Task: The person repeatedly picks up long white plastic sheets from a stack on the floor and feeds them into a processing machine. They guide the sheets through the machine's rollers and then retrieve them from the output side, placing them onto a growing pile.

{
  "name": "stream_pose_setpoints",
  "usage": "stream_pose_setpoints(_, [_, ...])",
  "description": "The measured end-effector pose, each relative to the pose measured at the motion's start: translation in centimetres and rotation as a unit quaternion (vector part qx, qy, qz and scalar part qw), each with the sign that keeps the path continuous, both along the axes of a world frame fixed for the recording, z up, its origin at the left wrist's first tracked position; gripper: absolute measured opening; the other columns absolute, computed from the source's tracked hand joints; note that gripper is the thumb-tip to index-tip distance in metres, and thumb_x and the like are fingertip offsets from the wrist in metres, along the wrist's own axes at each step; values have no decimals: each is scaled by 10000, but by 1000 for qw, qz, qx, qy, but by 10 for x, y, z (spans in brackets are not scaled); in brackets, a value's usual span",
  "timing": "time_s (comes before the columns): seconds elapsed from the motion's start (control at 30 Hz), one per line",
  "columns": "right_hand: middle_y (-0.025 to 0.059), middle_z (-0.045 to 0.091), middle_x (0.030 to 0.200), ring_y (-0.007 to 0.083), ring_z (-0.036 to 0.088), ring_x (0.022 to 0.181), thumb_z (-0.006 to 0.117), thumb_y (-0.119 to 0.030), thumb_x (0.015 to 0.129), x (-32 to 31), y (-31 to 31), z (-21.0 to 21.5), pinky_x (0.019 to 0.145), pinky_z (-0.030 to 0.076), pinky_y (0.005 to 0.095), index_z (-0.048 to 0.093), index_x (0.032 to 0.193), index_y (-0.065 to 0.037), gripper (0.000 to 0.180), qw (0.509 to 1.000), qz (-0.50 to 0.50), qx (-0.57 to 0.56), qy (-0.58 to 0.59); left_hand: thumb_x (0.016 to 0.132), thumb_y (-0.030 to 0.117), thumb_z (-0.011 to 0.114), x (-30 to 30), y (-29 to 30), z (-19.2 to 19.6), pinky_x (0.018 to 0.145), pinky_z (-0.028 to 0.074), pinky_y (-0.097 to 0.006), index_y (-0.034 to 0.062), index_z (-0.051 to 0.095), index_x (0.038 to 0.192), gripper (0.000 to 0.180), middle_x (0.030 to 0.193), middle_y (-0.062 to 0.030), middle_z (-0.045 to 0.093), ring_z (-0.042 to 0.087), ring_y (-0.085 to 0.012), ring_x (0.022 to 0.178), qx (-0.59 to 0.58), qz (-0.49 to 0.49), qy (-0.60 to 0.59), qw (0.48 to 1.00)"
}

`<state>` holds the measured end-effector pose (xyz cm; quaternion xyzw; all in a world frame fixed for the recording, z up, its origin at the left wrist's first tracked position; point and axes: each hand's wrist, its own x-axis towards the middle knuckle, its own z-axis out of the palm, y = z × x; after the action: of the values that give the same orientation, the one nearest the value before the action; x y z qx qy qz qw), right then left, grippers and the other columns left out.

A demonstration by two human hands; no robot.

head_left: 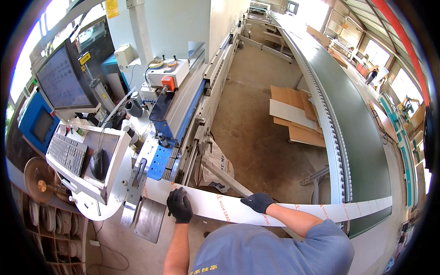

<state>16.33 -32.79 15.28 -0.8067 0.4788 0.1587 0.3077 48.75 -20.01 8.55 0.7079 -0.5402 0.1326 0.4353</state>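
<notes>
A long white panel [208,203] with orange-red printing along it lies crosswise in front of me. Its left end sits at the machine's blue perforated plate [159,163], and its right end rests on the green conveyor belt [366,176]. My left hand [179,205], in a black glove, grips the panel near the left end with curled fingers. Farther right, my right hand [257,202], also black-gloved, is closed over the panel's far edge; its fingertips are partly hidden.
A keyboard [67,152] and black mouse [97,163] sit on a white stand at left, below a monitor [64,78]. Brown boards [302,130] are stacked between machine and conveyor. A white sack [220,167] leans beside the machine frame. A distant person [371,76] stands at right.
</notes>
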Motion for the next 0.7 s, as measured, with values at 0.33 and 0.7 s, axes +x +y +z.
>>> stream_pose_setpoints(0.33, [234, 682, 962, 420, 645, 923, 442, -574, 948, 8, -6, -26, 829, 496, 478, 739, 956, -74, 581, 999, 18, -35, 13, 827, 71, 620, 11, 2, 4, 868, 473, -473, 55, 645, 901, 79, 976, -135, 686, 629, -341, 921, 12, 17, 38, 999])
stream_pose_setpoints(0.7, [263, 644, 820, 449, 626, 796, 462, -436, 967, 7, -16, -38, 729, 475, 519, 702, 774, -22, 516, 990, 87, -113, -21, 760, 34, 662, 13, -4, 10, 910, 497, -441, 94, 653, 913, 165, 1010, -68, 706, 648, -291, 980, -8, 27, 79, 996])
